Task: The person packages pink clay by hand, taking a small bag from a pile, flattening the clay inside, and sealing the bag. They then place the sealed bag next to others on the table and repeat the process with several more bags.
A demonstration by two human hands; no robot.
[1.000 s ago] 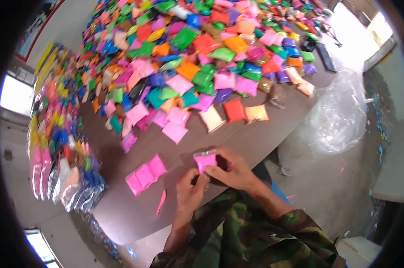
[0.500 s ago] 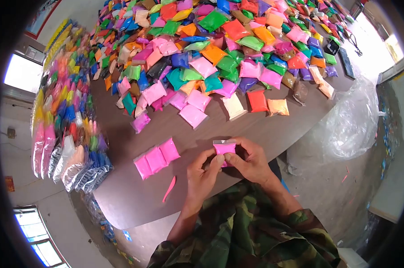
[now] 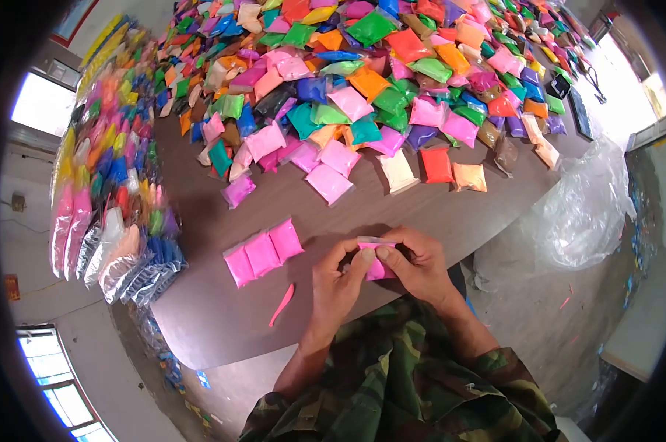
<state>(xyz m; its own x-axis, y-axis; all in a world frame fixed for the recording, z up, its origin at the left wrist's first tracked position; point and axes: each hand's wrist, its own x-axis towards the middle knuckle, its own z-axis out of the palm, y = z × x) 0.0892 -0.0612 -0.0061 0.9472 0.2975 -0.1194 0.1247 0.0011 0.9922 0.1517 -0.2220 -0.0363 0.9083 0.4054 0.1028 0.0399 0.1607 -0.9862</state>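
Between my two hands, near the table's front edge, is a small clear packet of bright pink clay-like material (image 3: pixel 378 271). My left hand (image 3: pixel 339 276) pinches its left side, thumb on top. My right hand (image 3: pixel 415 267) grips the right side the same way, with both thumbs close together near the upper edge. Fingers cover much of the packet. Left of my hands, a row of three pink packets (image 3: pixel 262 253) lies flat on the table. Below that row rests a thin pink plastic tool (image 3: pixel 282 304), curved and pointed, touched by neither hand.
A large heap of multicoloured packets (image 3: pixel 362 81) covers the back of the brown table (image 3: pixel 200 324). Stacked long bags of coloured packets (image 3: pixel 119 191) stand at the left. A clear plastic bag (image 3: pixel 587 214) hangs by the right edge, near a dark phone-like object (image 3: pixel 580 114).
Both thumbs have shifted up towards the packet's top edge, covering more of it. The view has tilted slightly; the row of packets and the pink tool lie as before.
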